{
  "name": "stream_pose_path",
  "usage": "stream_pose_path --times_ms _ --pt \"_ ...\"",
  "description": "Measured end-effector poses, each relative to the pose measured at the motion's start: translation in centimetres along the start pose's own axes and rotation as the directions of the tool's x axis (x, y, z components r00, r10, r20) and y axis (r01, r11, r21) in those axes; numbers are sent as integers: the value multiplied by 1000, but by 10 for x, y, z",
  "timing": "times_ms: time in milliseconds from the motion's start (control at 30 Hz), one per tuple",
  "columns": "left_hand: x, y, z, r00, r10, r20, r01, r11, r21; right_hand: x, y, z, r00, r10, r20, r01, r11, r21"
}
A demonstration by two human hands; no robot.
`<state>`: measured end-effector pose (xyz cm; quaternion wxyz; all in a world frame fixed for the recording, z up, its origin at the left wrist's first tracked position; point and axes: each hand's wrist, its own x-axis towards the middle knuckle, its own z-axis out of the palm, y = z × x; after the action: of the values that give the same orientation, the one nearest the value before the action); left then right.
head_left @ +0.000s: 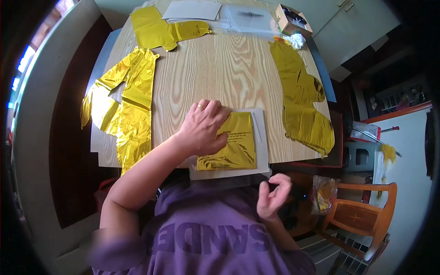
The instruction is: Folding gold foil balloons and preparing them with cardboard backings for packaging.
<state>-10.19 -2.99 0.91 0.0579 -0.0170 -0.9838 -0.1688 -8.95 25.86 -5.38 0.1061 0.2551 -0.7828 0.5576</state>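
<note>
A folded gold foil balloon in a clear printed bag [238, 149] lies on a white sheet [262, 153] at the table's near edge. My left hand [206, 127] rests over the left side of this packet, with its fingers bent and its thumb apart from them. The surface beneath the palm is hidden. Off the near edge, to the right of the packet, my right hand [274, 196] is raised with curled fingers and the thumb held away. Nothing shows in it, and it touches neither the packet nor the table.
Flat gold foil balloons lie at the left [137, 96], far left [151, 27] and right [300, 91] of the wooden table [206, 68]. White sheets [191, 10], clear plastic bags [250, 20] and an open box [293, 20] sit at the back. A wooden chair [357, 215] stands right.
</note>
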Motion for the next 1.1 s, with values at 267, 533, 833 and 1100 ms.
stream_pose_path --times_ms 267,533,833,1100 --pt "25 -28 -7 956 -273 108 292 850 -438 13 10 6 593 651 473 -767 281 577" --pt "42 -38 -27 889 -237 392 413 784 -463 12 4 -4 679 574 457 -712 365 600" --pt "45 -44 -32 863 -149 483 449 665 -597 18 -6 3 706 565 427 -682 379 625" --pt "43 -36 -25 850 -242 469 504 632 -589 12 3 5 751 551 364 -638 466 613"
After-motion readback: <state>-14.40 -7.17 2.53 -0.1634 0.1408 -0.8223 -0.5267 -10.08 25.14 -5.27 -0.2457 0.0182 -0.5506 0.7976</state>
